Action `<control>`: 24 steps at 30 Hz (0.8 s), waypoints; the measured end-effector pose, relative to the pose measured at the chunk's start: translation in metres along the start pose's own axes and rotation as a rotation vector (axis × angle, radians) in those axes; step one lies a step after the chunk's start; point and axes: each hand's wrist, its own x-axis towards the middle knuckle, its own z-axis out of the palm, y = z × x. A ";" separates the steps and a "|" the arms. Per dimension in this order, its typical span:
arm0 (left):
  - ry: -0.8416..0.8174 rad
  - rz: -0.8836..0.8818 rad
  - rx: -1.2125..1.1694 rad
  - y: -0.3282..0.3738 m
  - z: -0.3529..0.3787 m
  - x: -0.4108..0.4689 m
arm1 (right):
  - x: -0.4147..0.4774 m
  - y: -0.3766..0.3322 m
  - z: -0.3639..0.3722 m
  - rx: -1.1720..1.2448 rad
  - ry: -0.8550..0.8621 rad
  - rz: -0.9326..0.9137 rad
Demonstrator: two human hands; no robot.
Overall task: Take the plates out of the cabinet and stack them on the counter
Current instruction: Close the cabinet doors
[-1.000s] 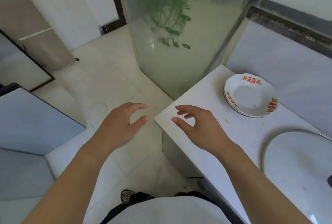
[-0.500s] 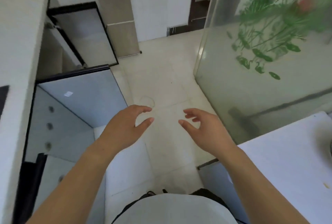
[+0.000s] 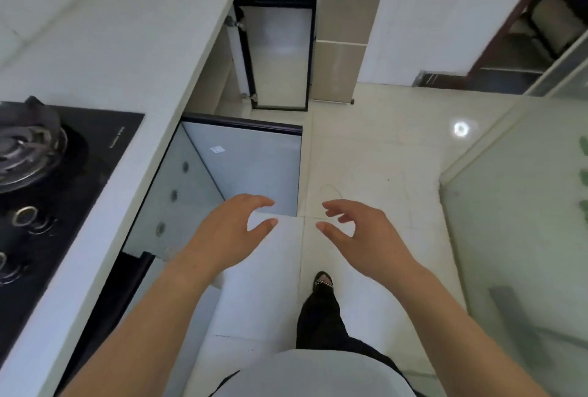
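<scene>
Plates are not seen in this view; whether any sit inside the cabinet (image 3: 203,193) under the counter (image 3: 127,56) cannot be told, since its interior is hidden behind the open door (image 3: 251,167); the step in hand is judged to be a fetch trip toward that cabinet. Left hand (image 3: 229,234) and right hand (image 3: 366,237) are held out over the floor (image 3: 375,158), both empty, fingers loosely curled and spread apart, nothing gripped. Next move is judged to need a bend and a reach past the door, then a two-handed take of a plate. Counter is white and bare near its edge; a black gas hob (image 3: 47,173) is set into it at left. A second cabinet door (image 3: 280,53) stands open further on; a frosted glass panel (image 3: 525,205) is at right; one foot (image 3: 323,282) is seen on pale tiles.
</scene>
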 end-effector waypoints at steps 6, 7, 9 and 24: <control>0.102 -0.083 -0.021 -0.003 -0.011 0.095 | 0.113 0.003 -0.032 -0.035 -0.042 -0.075; 0.112 -0.099 -0.023 -0.003 -0.012 0.110 | 0.131 0.004 -0.037 -0.048 -0.051 -0.086; 0.133 -0.138 -0.035 -0.004 -0.012 0.136 | 0.165 0.006 -0.045 -0.071 -0.078 -0.108; 0.204 -0.230 -0.058 -0.069 -0.031 0.259 | 0.337 -0.009 -0.006 -0.208 -0.204 -0.175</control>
